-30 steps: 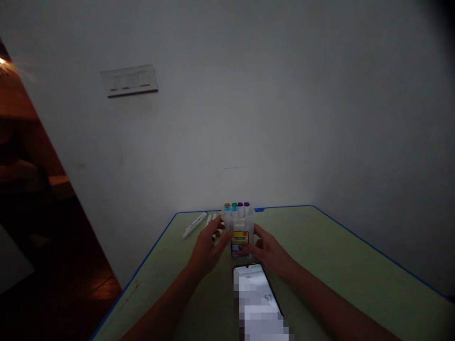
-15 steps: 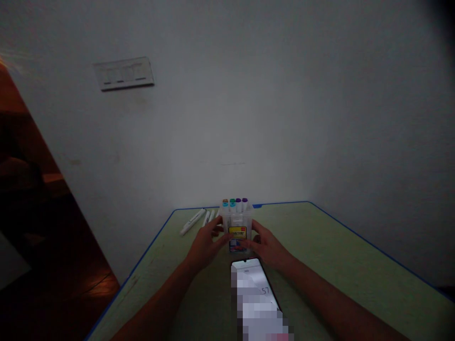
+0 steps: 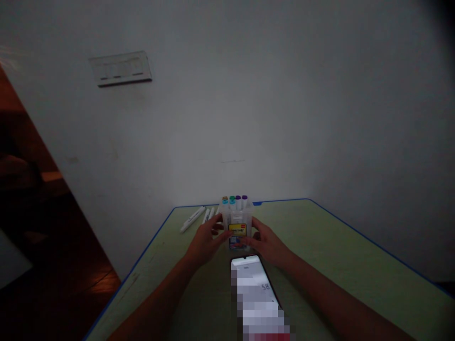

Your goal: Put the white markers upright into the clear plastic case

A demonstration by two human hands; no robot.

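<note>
A clear plastic marker box (image 3: 237,219) stands upright on the table, with a yellow and blue label on its front. Several white markers (image 3: 238,203) with orange, green, purple and light blue ends poke up out of it. My left hand (image 3: 207,239) is closed on the box's left side, its thumb on the front label. From the right, my right hand (image 3: 267,242) grips the other side, thumb also at the label. Behind my left hand, several loose white markers (image 3: 193,219) lie on the table, partly hidden by my fingers and the box.
A phone (image 3: 254,284) with a lit screen lies just in front of the box, between my forearms. The pale green table (image 3: 320,246) has a blue edge and meets a grey wall. A switch panel (image 3: 121,69) is on the wall; a dark opening lies left.
Both hands keep their hold on the marker box, which stays in place. The view has shifted very slightly, and the phone's visible digits went from 57 to 58.
</note>
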